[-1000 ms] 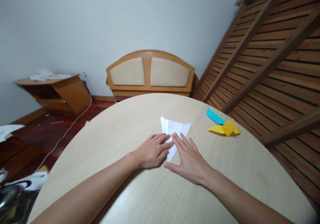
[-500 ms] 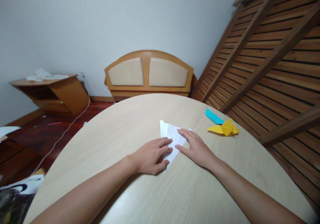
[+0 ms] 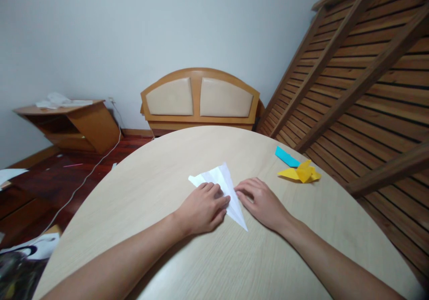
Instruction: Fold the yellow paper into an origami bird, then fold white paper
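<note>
A folded sheet of white paper (image 3: 217, 175) lies on the pale round table, one long point aimed toward me and crease lines across it. My left hand (image 3: 203, 208) rests on its left part, fingers curled together and pressing it against the tabletop. At the paper's right edge, my right hand (image 3: 259, 201) is closed, with thumb and fingertips pinched at the edge. The part of the paper beneath the left fingers is hidden.
On the right of the table (image 3: 161, 166) lie a yellow folded paper figure (image 3: 303, 172) and a blue folded strip (image 3: 286, 157). A wooden slatted panel (image 3: 351, 81) leans at the right. Beyond the table stands a padded headboard (image 3: 170, 96); a low cabinet (image 3: 90, 125) is at left.
The white paper has turned, its lower point swinging right and its top left corner moving left. My right hand has gone from spread on the paper to pinched at its right edge.
</note>
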Available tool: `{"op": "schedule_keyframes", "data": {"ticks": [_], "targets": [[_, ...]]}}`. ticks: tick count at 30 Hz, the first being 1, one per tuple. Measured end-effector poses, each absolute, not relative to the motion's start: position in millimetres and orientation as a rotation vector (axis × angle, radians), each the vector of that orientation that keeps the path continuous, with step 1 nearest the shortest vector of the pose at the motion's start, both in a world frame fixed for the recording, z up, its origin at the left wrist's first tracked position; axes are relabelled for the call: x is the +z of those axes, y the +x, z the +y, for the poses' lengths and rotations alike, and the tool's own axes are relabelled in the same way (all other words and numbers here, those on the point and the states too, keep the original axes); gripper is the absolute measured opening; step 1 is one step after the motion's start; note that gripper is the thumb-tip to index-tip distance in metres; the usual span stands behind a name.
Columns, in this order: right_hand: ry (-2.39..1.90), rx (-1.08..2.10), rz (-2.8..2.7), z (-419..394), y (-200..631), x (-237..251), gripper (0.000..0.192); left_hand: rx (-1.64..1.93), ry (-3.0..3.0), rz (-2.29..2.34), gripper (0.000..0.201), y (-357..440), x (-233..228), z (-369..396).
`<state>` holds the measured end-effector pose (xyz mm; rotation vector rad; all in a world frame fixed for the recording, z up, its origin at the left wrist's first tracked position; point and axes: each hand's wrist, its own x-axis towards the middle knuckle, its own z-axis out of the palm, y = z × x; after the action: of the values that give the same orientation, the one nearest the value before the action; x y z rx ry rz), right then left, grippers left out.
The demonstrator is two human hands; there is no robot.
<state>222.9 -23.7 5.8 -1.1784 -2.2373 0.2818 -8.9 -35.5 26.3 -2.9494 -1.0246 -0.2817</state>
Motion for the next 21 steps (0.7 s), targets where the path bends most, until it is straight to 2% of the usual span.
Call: {"op": "schedule_keyframes", "data": {"ticks": [5, 9, 13, 16, 21], "targets": [[-0.987, 0.339, -2.441, -31.7, 220.2, 7.9, 0.021, -0.305, -2.947, -0.996, 0.025, -13.3, 29.3, -32.5], [-0.933, 0.307, -2.546, -30.7, 226.9, 8.3, 0.038, -0.344, -2.927, -1.005, 0.025, -15.3, 25.8, -29.1], [-0.904, 0.327, -2.555, -30.5, 228.9, 9.7, 0.025, -0.4, -2.896, -1.036, 0.024, -16.3, 21.0, -26.3], [-0.922, 0.33, -2.544, -28.6, 229.9, 6.9, 0.023, -0.419, -2.918, -0.996, 0.023, -17.6, 18.9, -24.5], [-1.023, 0.269, -2.482, -24.6, 232.7, -0.5, 0.042, -0.425, -2.963, -0.923, 0.029, -19.2, 16.3, -23.3]]}}
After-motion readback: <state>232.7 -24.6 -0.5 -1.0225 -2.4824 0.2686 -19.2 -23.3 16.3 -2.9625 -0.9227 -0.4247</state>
